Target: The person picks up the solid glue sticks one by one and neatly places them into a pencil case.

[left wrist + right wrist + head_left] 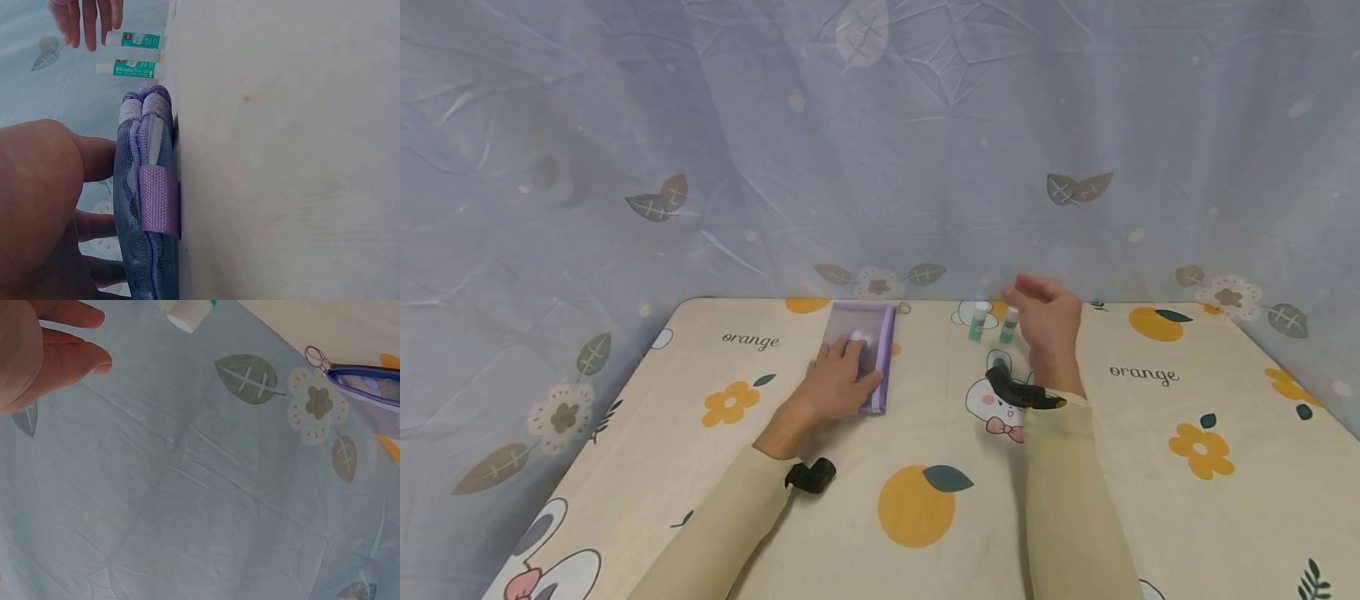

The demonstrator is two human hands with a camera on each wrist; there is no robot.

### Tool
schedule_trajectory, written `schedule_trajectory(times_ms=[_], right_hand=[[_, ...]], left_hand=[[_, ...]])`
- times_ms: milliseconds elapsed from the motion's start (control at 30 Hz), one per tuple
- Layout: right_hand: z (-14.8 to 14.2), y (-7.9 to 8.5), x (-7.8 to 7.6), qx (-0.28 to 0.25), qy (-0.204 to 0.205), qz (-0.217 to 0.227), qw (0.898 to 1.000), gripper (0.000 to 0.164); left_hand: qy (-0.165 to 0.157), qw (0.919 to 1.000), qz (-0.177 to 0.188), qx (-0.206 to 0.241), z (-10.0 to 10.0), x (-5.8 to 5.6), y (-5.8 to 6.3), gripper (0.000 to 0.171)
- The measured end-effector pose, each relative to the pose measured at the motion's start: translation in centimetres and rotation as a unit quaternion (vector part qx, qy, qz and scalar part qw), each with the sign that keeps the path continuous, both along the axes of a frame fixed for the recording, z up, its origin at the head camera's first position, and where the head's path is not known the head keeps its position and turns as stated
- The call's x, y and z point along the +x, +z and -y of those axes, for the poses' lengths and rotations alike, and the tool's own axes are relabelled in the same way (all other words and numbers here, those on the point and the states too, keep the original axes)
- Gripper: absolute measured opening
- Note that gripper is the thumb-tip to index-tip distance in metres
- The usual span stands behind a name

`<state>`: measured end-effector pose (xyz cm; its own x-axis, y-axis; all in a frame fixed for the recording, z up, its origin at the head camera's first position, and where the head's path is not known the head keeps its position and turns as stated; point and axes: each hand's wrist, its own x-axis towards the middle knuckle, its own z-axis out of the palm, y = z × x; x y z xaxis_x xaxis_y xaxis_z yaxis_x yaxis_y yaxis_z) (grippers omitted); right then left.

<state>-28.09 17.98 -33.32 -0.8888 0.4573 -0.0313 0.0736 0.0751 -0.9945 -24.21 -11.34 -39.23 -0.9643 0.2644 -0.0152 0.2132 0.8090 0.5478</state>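
A purple mesh zip pouch [883, 354] lies flat on the table, with something dark and white-tipped showing through the mesh. My left hand [831, 385] rests over it, fingers spread on its upper face and not curled round it, as the left wrist view also shows. Two green glue sticks with white caps, a left one [977, 323] and a right one [1008, 327], stand upright to the pouch's right. Just beside the right stick is my right hand [1052, 323], raised with relaxed fingers and nothing in its grasp. Its fingertips look apart from the cap [190, 314].
A cream tablecloth [970, 467] printed with oranges, flowers and cartoon rabbits covers the table. Behind the far edge hangs a grey-blue patterned curtain [880, 167]. A ring pull [903, 308] sticks out from the pouch's far right corner.
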Motion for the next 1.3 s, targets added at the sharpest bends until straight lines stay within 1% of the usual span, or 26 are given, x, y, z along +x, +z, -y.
schedule_trajectory(times_ms=[167,567,700,933,1300], right_hand=[[0.0,-0.4,-0.1,0.002,0.008,0.013,1.0,0.043],[0.0,-1.7,-0.4,0.016,0.01,0.037,0.999,0.044],[0.0,-2.0,-0.4,0.023,0.003,0.039,0.999,0.042],[-0.1,-2.8,-0.8,0.039,-0.008,0.068,0.997,0.039],[0.1,-3.6,-0.9,0.042,-0.009,0.062,0.997,0.043]], left_hand=[[0.001,1.0,0.004,-0.002,0.0,0.0,0.0,0.07],[0.0,1.0,0.002,-0.005,0.0,0.1,-0.1,0.069],[0.0,1.0,0.0,-0.004,0.0,0.1,0.0,0.069],[-0.002,1.0,0.003,-0.003,0.0,0.2,0.0,0.069],[-0.003,1.0,-0.001,-0.005,-0.1,0.3,0.1,0.069]])
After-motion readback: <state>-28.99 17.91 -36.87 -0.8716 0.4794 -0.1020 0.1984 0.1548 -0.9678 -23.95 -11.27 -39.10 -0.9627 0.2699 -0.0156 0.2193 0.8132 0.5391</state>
